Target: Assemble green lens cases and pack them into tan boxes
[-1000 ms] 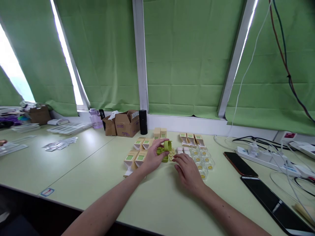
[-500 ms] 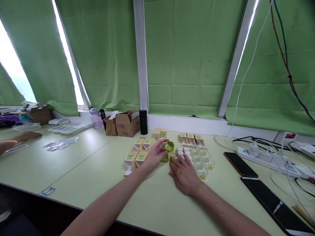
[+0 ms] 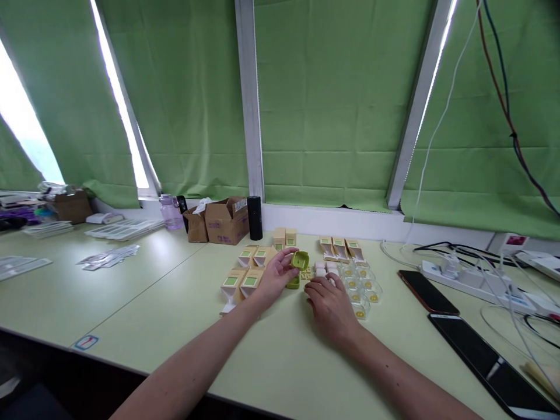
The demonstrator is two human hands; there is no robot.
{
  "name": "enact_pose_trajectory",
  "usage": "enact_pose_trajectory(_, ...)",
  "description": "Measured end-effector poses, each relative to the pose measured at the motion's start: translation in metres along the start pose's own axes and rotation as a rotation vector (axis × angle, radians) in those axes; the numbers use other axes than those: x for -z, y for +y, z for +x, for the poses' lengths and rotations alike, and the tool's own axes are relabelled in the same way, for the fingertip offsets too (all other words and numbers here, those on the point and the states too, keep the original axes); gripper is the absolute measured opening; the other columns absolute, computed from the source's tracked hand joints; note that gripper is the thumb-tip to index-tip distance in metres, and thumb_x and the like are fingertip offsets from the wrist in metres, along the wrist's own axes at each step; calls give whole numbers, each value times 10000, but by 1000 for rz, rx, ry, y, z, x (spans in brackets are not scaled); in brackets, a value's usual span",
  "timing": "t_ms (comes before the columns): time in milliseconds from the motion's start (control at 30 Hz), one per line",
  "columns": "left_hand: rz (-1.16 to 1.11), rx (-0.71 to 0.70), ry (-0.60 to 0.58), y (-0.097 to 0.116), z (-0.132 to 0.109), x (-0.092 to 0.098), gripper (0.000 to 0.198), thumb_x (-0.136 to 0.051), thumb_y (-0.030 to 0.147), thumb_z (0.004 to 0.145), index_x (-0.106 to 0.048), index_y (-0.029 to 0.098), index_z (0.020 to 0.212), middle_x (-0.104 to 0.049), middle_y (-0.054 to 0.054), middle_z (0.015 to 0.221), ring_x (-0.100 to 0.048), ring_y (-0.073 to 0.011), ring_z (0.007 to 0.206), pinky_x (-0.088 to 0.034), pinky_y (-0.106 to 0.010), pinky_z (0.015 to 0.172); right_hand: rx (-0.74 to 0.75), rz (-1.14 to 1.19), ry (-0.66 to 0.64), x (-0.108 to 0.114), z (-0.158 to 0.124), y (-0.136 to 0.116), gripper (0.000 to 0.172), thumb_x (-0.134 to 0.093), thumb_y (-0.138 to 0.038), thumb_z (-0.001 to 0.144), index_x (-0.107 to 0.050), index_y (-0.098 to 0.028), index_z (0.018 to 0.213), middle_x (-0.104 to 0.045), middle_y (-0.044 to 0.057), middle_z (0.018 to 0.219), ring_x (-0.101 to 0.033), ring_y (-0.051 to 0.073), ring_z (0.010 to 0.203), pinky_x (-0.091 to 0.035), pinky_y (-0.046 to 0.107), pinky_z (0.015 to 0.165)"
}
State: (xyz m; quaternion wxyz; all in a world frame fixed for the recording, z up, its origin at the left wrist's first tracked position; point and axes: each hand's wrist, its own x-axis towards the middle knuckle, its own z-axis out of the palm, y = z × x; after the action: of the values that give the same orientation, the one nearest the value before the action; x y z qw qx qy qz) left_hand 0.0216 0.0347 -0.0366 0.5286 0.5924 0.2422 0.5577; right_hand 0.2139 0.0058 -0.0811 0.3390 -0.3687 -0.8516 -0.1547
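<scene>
My left hand (image 3: 277,279) pinches a small olive-green open case (image 3: 300,260), tilted so that its hollow inside shows. Just below it on the table lies another green piece (image 3: 293,282), partly covered by the hand. My right hand (image 3: 330,303) is beside them with its fingers curled and drawn together. What those fingers hold, if anything, is hidden. Tiny yellow pieces (image 3: 306,273) lie between the hands. Small white and pale pink blocks (image 3: 321,265) stand beyond my right fingers. Clear plastic containers with yellow centres (image 3: 352,284) are grouped to the right of that hand.
Beige cartons with green windows (image 3: 251,281) stand left of my left hand, and more cartons (image 3: 338,247) behind the blocks. Cardboard boxes (image 3: 227,220) and a black cylinder (image 3: 254,218) are at the back. Phones (image 3: 426,291), a power strip (image 3: 476,283) and cables lie on the right.
My right hand has drawn back slightly from the yellow pieces, its fingers going from stretched to curled. My left hand keeps its hold. Another person's hand at far left has gone from view.
</scene>
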Motion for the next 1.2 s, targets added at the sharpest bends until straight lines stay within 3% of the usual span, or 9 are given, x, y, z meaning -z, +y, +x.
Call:
enact_pose_trajectory(100, 15, 8, 3, 0, 0, 0, 619, -898, 361, 757, -582, 223, 1271, -738, -101, 1217, -692, -231, 1116, -507, -379, 1004, 0, 56, 102, 5, 1, 0, 262, -523, -5, 887, -694, -204, 905, -777, 40, 904, -670, 215, 914, -348, 417, 1013)
enact_pose_trajectory(233, 58, 15, 4, 0, 0, 0, 610, -897, 353, 757, -580, 223, 1261, -736, -99, 1213, -691, -222, 1082, -509, -368, 975, -31, 148, 176, 17, 1, -4, 274, -491, -4, 900, -665, -209, 845, -743, 17, 795, -644, 198, 811, -366, 392, 927)
enact_pose_trajectory(467, 89, 24, 5, -1, -1, -3, 582, -894, 343, 752, -594, 219, 1235, -728, -100, 1194, -677, -217, 1057, -520, -350, 925, -101, 340, 272, 25, -1, -5, 287, -473, -98, 991, -698, -241, 1095, -758, 47, 985, -662, 217, 919, -426, 390, 893)
enact_pose_trajectory(733, 150, 34, -14, -1, -1, -5, 551, -874, 338, 766, -586, 210, 1218, -734, -106, 1184, -672, -208, 1038, -520, -325, 864, -386, 730, 353, 26, 2, -2, 204, -567, -335, 1005, -745, -245, 1052, -747, 90, 1031, -680, 249, 967, -544, 397, 863)
enact_pose_trajectory(867, 171, 47, -31, -2, -3, -6, 544, -872, 309, 763, -594, 211, 1219, -726, -115, 1210, -672, -228, 1092, -527, -327, 867, -556, 916, 342, 24, 2, -1, 285, -645, -466, 959, -747, -215, 1048, -749, 101, 1011, -690, 240, 896, -558, 358, 777)
enact_pose_trajectory(1000, 194, 23, -42, -5, -4, -7, 526, -872, 277, 761, -619, 210, 1217, -719, -115, 1225, -659, -244, 1157, -517, -352, 945, -687, 1064, 346, 19, 2, 2, 361, -716, -548, 896, -738, -205, 1007, -729, 58, 867, -660, 195, 765, -522, 306, 695)
enact_pose_trajectory(1200, 243, 29, -40, -3, -7, -9, 504, -867, 231, 762, -640, 199, 1211, -709, -128, 1232, -646, -264, 1189, -504, -400, 1010, -783, 1186, 406, 16, 6, 7, 474, -782, -650, 788, -704, -182, 782, -633, 8, 654, -532, 136, 581, -433, 257, 560)
